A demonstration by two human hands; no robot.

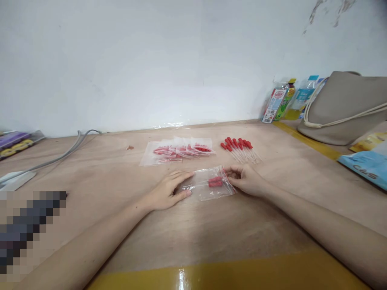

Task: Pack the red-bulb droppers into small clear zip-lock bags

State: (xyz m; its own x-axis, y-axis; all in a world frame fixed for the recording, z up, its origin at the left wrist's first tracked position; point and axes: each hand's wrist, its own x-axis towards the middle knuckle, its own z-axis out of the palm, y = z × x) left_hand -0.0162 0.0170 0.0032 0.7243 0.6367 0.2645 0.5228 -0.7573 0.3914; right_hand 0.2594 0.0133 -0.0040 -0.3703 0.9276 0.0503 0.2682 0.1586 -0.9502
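Observation:
A clear zip bag [205, 192] lies in front of me, and two droppers with red bulbs [215, 184] are inside it, bulbs toward the right. At the bag's right end, my right hand [244, 180] pinches the red-lined zip edge between thumb and fingers. My left hand [170, 189] rests at the opposite end, thumb and fingers apart, fingertips touching the bag's left edge. Behind the bag is an overlapping pile of filled zip bags [181, 150] showing red bulbs. Loose red-bulbed droppers [237, 147] lie in a bunch to the right of that pile.
At the right stand drink bottles [303, 98], a carton [274, 105], a grey bag with cord [344, 106] and a blue packet [365, 165]. A grey cable [72, 147] and purple-yellow packages [18, 143] are at the left. Yellow tape [236, 276] lines the front edge.

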